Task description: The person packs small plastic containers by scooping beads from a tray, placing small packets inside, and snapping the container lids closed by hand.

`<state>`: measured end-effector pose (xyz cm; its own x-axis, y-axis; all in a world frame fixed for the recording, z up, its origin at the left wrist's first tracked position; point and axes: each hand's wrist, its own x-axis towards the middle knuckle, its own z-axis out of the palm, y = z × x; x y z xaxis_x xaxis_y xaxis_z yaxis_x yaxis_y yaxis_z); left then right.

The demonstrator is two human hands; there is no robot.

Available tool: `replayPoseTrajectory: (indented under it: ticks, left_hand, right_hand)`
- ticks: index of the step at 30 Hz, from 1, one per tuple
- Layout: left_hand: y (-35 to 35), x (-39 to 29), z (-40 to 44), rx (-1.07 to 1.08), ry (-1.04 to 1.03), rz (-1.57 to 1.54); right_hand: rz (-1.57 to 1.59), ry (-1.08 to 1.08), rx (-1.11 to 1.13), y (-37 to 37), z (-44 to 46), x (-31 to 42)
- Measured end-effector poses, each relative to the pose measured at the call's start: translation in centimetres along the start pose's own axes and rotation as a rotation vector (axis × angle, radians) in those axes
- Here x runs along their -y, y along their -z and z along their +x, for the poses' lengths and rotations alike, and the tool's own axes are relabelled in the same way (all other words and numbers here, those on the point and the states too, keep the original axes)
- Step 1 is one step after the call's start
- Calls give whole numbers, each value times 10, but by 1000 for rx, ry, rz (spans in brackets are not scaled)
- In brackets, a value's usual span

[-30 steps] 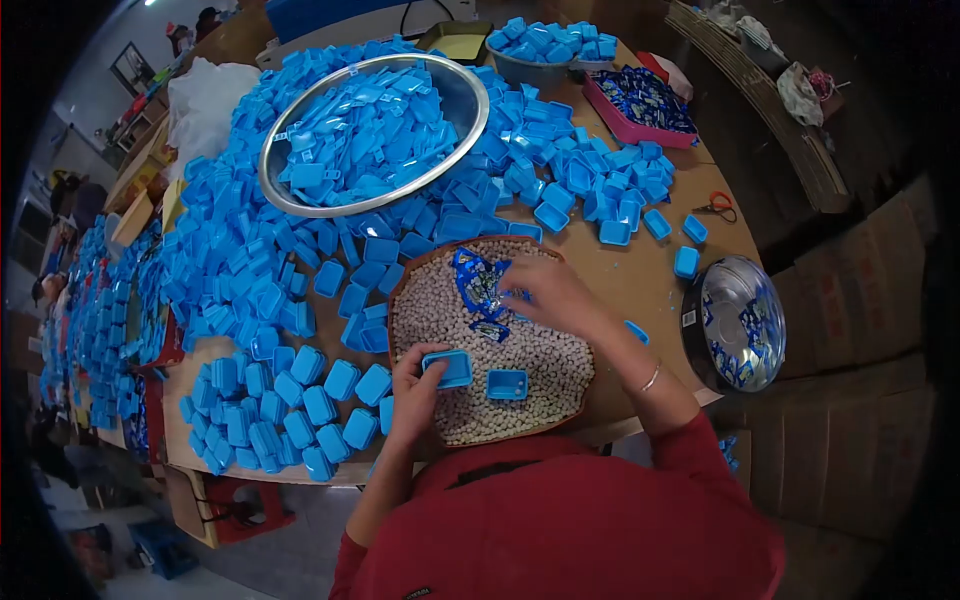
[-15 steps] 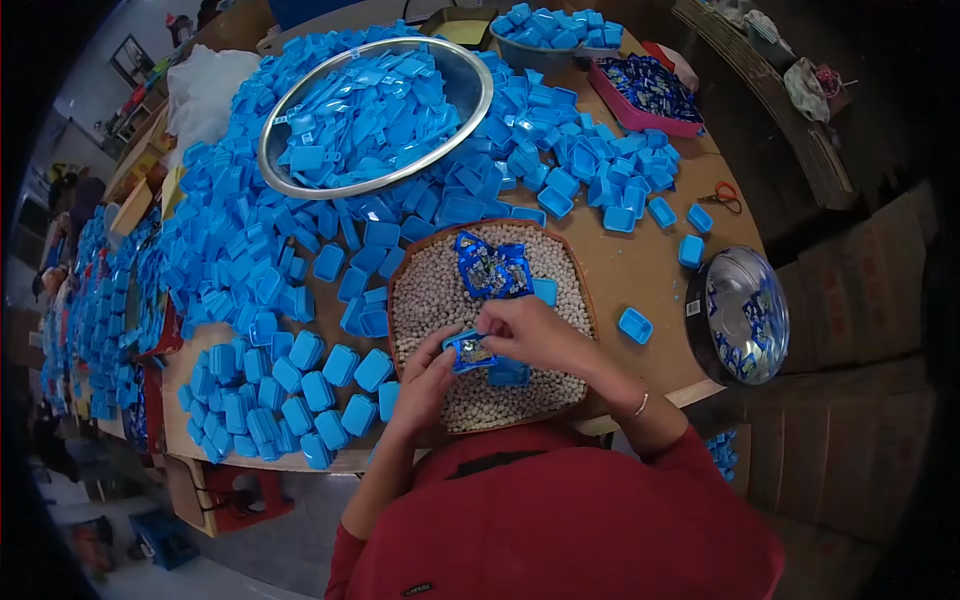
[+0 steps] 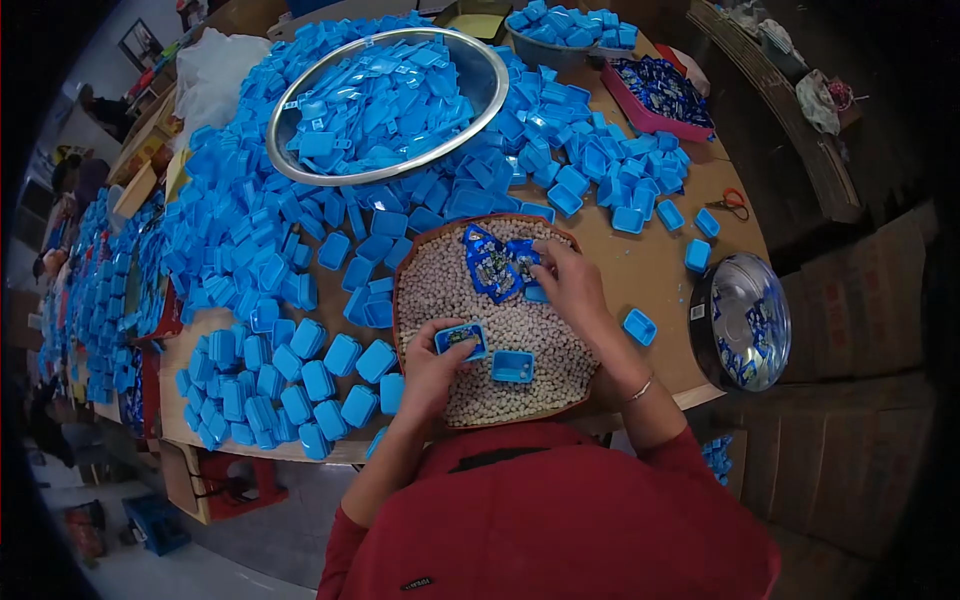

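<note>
My left hand [image 3: 432, 372] is closed around a small open blue plastic box [image 3: 462, 341], its thumb resting on a shiny printed packet inside. My right hand [image 3: 570, 285] has its fingertips pinched at the edge of a blue foil packet [image 3: 522, 262]. Another blue foil packet [image 3: 488, 265] lies beside it on the pale round beads [image 3: 440, 290] that fill a brown-rimmed tray [image 3: 402, 262]. Between my hands and nearer to me, an open blue box [image 3: 512, 367] sits on the beads with a few beads in it. One more blue box is partly hidden by my right hand.
Loose blue boxes [image 3: 235, 215] heap across the table's left and back. A steel bowl [image 3: 503, 90] holds flat blue pieces. Closed boxes [image 3: 318, 380] are grouped front left. At right are orange-handled scissors [image 3: 735, 203], a pink tray [image 3: 625, 100] of packets and a round tin [image 3: 705, 335].
My right hand has left the box in my left hand and moved up and right to the packets. The lower box in the tray now shows fully. The view has shifted slightly.
</note>
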<state>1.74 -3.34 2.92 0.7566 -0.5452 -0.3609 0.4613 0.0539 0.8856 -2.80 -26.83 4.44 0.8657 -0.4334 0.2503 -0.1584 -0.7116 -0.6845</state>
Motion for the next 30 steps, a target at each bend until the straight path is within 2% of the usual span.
replayPoseTrajectory:
  ticks: [3,4,7,10,11,13,14,18,21,25,28,30]
  left_hand:
    - [1,2,3,-27,-28,-27]
    - [1,-2,1,-18,-28,-15]
    - [2,-9,-2,48,18,-139]
    - [2,-13,-2,184,56,-276]
    - [3,-14,-3,234,65,-310]
    - [0,-18,-6,277,82,-277]
    - [-3,-21,-8,303,90,-259]
    - [5,-10,-8,334,43,-33]
    - [5,-13,-11,284,21,-144]
    - [5,-28,-15,307,-31,-389]
    - [12,-18,-8,319,-13,-306]
    - [10,-16,-7,294,23,-335]
  right_hand:
    - [58,-13,-104,11,0,-8]
    - [105,-20,-61,15,-1,-16]
    - [693,-174,39,24,0,-24]
    - [876,-155,286,35,-2,-10]
    - [815,-35,270,26,-7,6]
    - [467,314,508,29,-9,29]
    - [299,470,496,25,-9,45]
    - [63,605,485,7,-8,77]
    - [-61,794,337,7,-2,87]
    - [-47,852,241,22,-21,80]
    - [-102,809,160,11,-40,75]
    - [-36,773,217,17,-35,73]
